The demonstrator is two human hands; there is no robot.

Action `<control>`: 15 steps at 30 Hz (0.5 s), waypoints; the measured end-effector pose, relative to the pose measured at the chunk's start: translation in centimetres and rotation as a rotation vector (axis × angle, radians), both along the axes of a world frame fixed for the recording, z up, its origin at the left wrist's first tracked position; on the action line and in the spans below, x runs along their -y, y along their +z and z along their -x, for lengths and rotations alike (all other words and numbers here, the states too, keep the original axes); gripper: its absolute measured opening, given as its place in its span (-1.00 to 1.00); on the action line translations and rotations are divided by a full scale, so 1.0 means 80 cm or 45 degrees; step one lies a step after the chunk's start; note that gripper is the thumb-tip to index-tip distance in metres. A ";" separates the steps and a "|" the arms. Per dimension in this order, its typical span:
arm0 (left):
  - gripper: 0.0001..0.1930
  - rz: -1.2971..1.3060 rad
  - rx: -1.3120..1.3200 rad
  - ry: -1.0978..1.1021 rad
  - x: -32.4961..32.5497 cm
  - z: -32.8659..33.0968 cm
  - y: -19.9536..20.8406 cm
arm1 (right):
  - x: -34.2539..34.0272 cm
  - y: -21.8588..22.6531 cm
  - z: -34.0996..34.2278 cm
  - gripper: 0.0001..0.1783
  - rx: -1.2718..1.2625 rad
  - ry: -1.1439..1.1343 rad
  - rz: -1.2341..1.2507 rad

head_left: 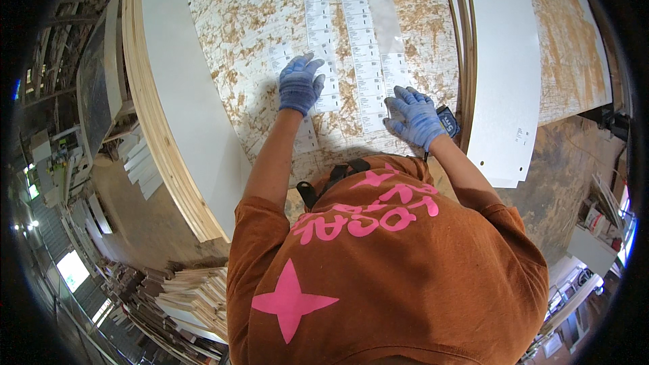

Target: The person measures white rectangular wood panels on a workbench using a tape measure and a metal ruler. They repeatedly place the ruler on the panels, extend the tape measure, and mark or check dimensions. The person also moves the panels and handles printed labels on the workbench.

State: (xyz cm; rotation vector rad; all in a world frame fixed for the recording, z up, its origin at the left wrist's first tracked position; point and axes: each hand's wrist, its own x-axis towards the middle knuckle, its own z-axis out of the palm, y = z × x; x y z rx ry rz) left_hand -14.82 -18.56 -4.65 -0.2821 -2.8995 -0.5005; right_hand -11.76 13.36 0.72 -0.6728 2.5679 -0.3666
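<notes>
Several strips of white printed labels lie on a worn, paint-flecked work table (233,47). My left hand (299,86), in a blue-grey glove, rests over the left label strip (318,17) with its fingers apart. In a matching glove, my right hand (414,116) reaches to the lower end of the right label strip (393,67), fingers stretched and thumb held away. That strip's upper part is bare backing (385,20). Between the hands runs a longer label strip (362,47), touched by neither palm. A dark tape measure (449,122) sits beside my right wrist.
Stacked white panels with wooden edges (196,94) flank the table on the left. Another white panel (503,61), with holes near its near end, lies on the right. Piled boards (196,301) stand on the floor at lower left.
</notes>
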 end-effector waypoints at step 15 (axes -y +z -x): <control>-0.51 0.075 0.352 0.207 -0.001 0.052 0.011 | -0.001 -0.003 0.001 -0.33 0.053 0.010 -0.038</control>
